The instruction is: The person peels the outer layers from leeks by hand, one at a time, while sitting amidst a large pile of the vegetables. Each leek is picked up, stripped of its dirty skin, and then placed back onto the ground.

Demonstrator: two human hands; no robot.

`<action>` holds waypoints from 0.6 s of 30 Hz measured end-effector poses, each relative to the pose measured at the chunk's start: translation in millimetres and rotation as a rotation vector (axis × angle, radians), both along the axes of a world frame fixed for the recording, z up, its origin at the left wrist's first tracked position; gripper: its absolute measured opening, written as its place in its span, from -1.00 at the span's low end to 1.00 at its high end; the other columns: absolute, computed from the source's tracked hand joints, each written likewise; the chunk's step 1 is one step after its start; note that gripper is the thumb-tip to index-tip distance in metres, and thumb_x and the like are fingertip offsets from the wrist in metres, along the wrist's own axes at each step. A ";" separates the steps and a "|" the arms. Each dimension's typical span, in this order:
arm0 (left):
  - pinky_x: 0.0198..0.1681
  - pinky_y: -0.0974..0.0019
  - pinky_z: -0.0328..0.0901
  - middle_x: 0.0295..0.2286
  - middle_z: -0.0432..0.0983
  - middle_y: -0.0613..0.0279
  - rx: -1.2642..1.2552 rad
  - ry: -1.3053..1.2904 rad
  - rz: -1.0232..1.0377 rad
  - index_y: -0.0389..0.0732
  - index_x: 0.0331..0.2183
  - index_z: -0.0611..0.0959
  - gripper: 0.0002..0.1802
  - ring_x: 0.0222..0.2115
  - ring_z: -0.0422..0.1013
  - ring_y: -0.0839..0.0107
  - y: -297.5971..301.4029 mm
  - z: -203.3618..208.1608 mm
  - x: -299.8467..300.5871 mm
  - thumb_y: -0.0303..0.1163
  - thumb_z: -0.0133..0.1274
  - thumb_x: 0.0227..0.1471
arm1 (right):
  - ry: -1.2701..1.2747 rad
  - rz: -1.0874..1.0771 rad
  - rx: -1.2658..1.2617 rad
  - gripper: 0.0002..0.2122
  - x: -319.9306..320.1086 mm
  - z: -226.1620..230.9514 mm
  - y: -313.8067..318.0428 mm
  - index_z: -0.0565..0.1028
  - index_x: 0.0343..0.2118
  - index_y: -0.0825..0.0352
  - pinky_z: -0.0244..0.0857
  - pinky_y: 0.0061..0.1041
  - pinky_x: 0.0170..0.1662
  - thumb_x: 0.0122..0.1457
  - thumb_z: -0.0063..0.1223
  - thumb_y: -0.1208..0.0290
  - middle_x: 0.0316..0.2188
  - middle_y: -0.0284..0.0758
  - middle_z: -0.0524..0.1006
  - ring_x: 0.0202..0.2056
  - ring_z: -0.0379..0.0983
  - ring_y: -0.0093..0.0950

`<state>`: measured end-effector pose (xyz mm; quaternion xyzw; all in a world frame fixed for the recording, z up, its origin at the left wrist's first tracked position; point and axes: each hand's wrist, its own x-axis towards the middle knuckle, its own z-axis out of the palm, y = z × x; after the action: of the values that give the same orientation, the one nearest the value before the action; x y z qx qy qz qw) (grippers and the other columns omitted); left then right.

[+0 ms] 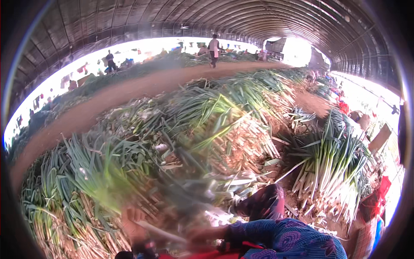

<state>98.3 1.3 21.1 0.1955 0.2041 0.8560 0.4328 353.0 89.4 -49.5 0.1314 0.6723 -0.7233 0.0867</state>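
Observation:
My left hand [134, 222], blurred at the lower left, is closed round a long green onion. The onion's pale shank [160, 232] slants down from it toward my right hand [205, 236]. My right hand reaches in from the right in a blue patterned sleeve [276, 235]. Its fingers are smeared by motion, and I cannot tell whether they grip the shank's end. Blurred green leaves [110, 190] rise above my left hand. To the left lies a thick heap of unpeeled green onions [58, 192] with brownish stalks.
A larger green onion heap [241, 138] lies ahead. At right stands a bunch of cleaner onions with white shanks [330, 172]. My knee [269, 200] juts out between them. Near a red bag [379, 196] is the right edge. A person [214, 49] is on the dirt path [108, 95].

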 end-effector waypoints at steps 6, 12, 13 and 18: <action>-0.62 0.43 0.06 -0.67 0.15 0.46 -0.200 -0.201 0.021 -0.05 -0.44 0.44 -0.69 -0.70 0.07 0.56 4.1 13.6 6.8 -0.05 -0.13 0.20 | 0.214 -0.338 0.229 -0.71 14.5 -41.9 -7.6 0.50 -0.35 0.37 0.28 -0.46 -0.39 -0.07 0.12 0.25 -0.52 -0.33 0.47 -0.44 0.42 -0.50; -0.55 0.45 0.04 -0.67 0.11 0.41 0.005 -0.142 -0.064 -0.20 -0.43 0.41 -0.65 -0.68 0.05 0.57 6.1 30.0 -27.0 -0.10 -0.16 0.20 | 0.210 -0.351 0.009 -0.60 22.9 -23.2 32.4 0.50 -0.21 0.30 0.29 -0.42 -0.12 -0.17 0.30 0.33 -0.35 -0.26 0.53 -0.24 0.45 -0.37; -0.54 0.45 0.02 -0.68 0.10 0.42 0.068 -0.127 -0.102 -0.21 -0.44 0.41 -0.64 -0.69 0.03 0.57 8.2 25.2 -33.0 -0.11 -0.17 0.21 | 0.163 -0.397 -0.397 -0.65 20.8 -16.1 34.3 0.49 -0.22 0.32 0.30 -0.40 -0.10 -0.10 0.25 0.36 -0.34 -0.25 0.53 -0.23 0.46 -0.36; -0.51 0.45 0.02 -0.69 0.12 0.43 0.050 -0.111 -0.071 -0.23 -0.44 0.43 -0.64 -0.69 0.06 0.59 -7.1 7.6 -54.2 -0.12 -0.12 0.18 | 0.102 -0.568 -1.207 -0.90 21.6 4.6 40.0 0.40 -0.32 0.32 0.33 -0.28 -0.08 0.16 0.00 0.42 -0.37 -0.24 0.52 -0.29 0.45 -0.33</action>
<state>44.1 -5.8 28.6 0.1658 0.1515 0.8545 0.4684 374.6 129.3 -44.8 0.1972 0.0925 -0.9727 -0.0806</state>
